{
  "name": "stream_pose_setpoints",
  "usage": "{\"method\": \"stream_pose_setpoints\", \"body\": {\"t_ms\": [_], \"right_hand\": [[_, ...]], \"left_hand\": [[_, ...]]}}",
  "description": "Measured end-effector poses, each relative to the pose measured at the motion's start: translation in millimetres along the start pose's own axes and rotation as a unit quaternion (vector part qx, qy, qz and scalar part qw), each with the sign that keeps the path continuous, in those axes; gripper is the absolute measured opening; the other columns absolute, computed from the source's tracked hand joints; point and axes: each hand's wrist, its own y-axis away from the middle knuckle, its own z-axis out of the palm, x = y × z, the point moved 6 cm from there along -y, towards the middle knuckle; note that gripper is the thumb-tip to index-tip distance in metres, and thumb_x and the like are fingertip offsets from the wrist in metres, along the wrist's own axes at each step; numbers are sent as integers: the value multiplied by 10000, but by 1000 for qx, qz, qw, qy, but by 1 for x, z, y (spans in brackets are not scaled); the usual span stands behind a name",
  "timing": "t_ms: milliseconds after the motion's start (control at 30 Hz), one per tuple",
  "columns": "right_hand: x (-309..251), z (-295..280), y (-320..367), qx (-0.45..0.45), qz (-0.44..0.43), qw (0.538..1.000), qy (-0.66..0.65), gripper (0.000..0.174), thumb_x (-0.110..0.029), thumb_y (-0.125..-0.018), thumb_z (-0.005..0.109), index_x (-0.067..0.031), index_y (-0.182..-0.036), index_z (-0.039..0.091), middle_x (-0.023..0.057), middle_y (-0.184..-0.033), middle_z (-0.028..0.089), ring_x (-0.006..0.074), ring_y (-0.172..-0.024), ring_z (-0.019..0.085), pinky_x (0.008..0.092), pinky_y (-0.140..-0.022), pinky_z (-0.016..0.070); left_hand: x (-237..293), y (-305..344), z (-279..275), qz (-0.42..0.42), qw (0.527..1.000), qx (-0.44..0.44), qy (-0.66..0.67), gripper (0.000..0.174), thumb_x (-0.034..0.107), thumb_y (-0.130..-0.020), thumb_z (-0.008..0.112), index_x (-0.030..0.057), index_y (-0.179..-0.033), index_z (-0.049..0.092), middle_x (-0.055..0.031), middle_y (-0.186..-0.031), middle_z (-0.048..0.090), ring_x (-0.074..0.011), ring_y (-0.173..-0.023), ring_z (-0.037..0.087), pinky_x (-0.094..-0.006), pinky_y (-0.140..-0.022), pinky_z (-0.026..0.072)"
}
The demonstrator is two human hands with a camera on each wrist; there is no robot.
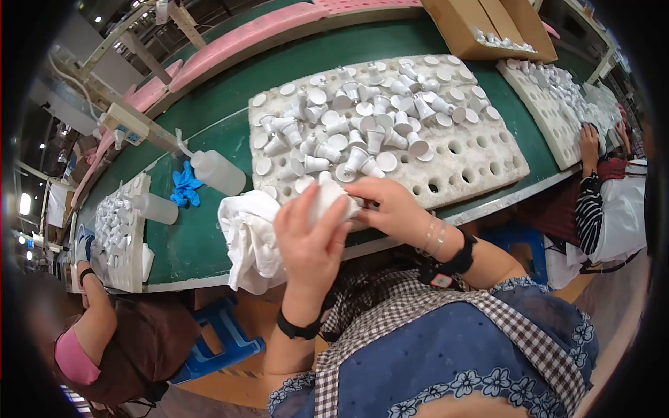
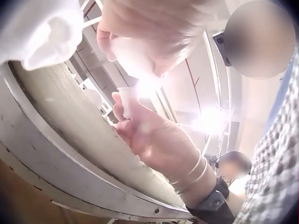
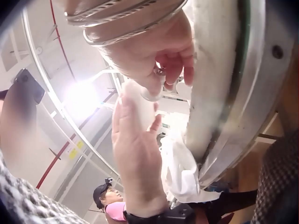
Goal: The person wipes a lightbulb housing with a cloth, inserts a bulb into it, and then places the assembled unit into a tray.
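Observation:
In the head view my left hand (image 1: 310, 233) grips a folded white cloth (image 1: 327, 198), its fingers stretched along it. My right hand (image 1: 394, 205), just right of it, pinches a small white cup-shaped part (image 2: 127, 103) by its narrow end, seen in the left wrist view. Its flared rim faces the cloth (image 3: 140, 100) in the right wrist view. Both hands are close together above the table's front edge. Beyond them, many similar white cup-shaped parts (image 1: 376, 139) lie in a loose heap on a white foam board (image 1: 481, 157) with rows of round holes.
A larger crumpled white cloth (image 1: 254, 240) hangs over the table edge at left. Behind it are a white squeeze bottle (image 1: 217, 173) and a blue glove (image 1: 185, 184). A cardboard box (image 1: 488, 31) stands at the back. Other people work at foam boards on both sides.

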Motion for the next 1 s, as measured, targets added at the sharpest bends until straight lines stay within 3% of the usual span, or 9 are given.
{"method": "stream_pose_setpoints", "body": {"t_ms": [133,200,267,333,533,600,667,733,1000], "right_hand": [[-14,-15,17,0,10,999,47,322,-61,-845,686,-61,-1166,656,54,-878,608,138,-773,586,277,-685,488],[5,-19,24,45,111,968,-221,266,-76,-889,656,-47,-1153,656,35,-947,618,103,-840,590,251,-717,499],[0,-26,24,57,86,970,-219,221,-75,-923,618,-32,-1137,647,34,-1033,612,85,-876,593,229,-739,504],[8,-27,25,115,175,900,-383,215,-46,-922,599,-14,-1133,629,57,-1083,601,87,-842,602,221,-732,501],[18,-28,22,22,187,965,-185,296,-36,-853,634,-4,-1147,616,-4,-905,588,84,-687,507,198,-603,418],[8,-23,20,-26,96,993,59,351,-31,-817,668,4,-1161,609,25,-863,585,108,-668,506,233,-613,435],[9,-15,22,-42,37,996,66,446,-51,-783,708,-6,-1208,582,67,-867,603,126,-684,530,269,-637,460],[14,-13,25,-23,107,994,19,520,-79,-760,745,-18,-1240,554,86,-871,617,139,-708,561,282,-646,475],[4,-13,29,-71,171,981,59,429,-78,-737,760,9,-1094,539,67,-849,624,115,-743,607,263,-653,496]], "left_hand": [[-2,3,11,-32,998,-3,61,354,180,-794,729,173,-1147,702,-154,-1267,563,-348,-1081,526,-438,-938,416],[3,4,17,-27,997,-3,72,345,169,-797,725,155,-1141,705,-160,-1269,560,-346,-1087,527,-439,-940,416],[-1,5,13,-48,993,32,104,342,156,-802,720,126,-1143,701,-172,-1269,561,-347,-1085,532,-438,-939,421],[-5,7,9,-88,987,38,127,320,126,-826,693,68,-1140,691,-183,-1296,556,-345,-1137,528,-420,-986,405],[-4,9,6,-64,990,64,106,360,174,-807,715,110,-1159,677,-183,-1269,552,-366,-1069,529,-438,-919,434],[3,9,8,-48,993,45,97,391,156,-793,723,121,-1180,675,-174,-1310,537,-363,-1103,531,-430,-940,432],[7,9,10,-34,995,44,77,428,168,-783,730,130,-1203,658,-165,-1317,529,-363,-1103,528,-432,-931,437],[6,8,15,-57,994,18,95,442,175,-777,736,116,-1206,650,-166,-1310,532,-367,-1104,526,-438,-932,438],[4,5,22,-118,974,37,189,497,216,-765,777,61,-1211,622,-161,-1193,577,-343,-1049,568,-415,-906,469]]}}
